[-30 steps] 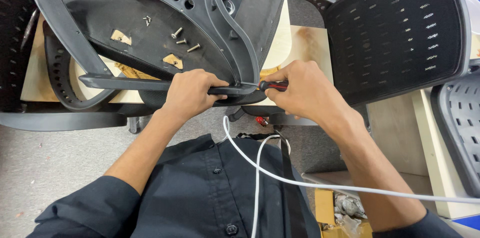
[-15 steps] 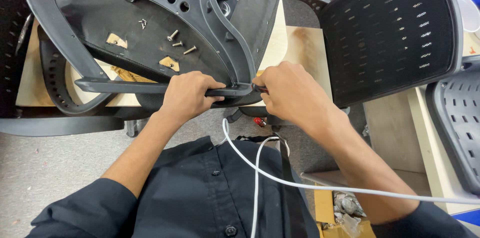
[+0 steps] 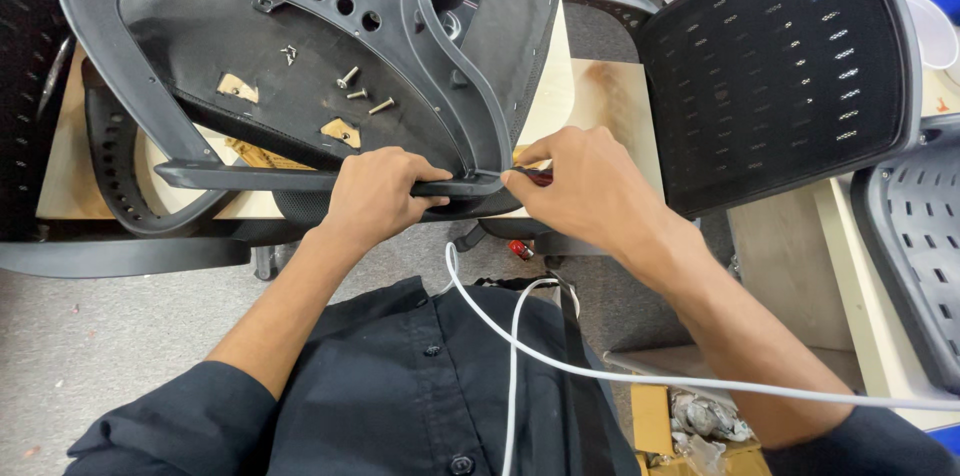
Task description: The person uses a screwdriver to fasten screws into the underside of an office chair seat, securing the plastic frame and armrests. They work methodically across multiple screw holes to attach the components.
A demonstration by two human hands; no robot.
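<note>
An upturned black office chair seat (image 3: 300,66) lies on a wooden table, underside up. Its grey plastic armrest frame (image 3: 240,178) runs along the near edge. My left hand (image 3: 375,191) is closed around that frame bar. My right hand (image 3: 585,186) grips a tool with a dark red handle (image 3: 535,176), its tip pressed against the frame's right end. Three loose screws (image 3: 360,94) rest on the seat's underside.
A perforated black chair back (image 3: 780,66) leans at the right, another grey one (image 3: 915,256) at the far right. A white cable (image 3: 520,336) crosses my dark shirt. The wooden table (image 3: 600,96) shows between the chair parts. Grey carpet lies below left.
My right hand has slid slightly left along the frame end with the tool; my left hand keeps its grip on the bar. The view has shifted a little.
</note>
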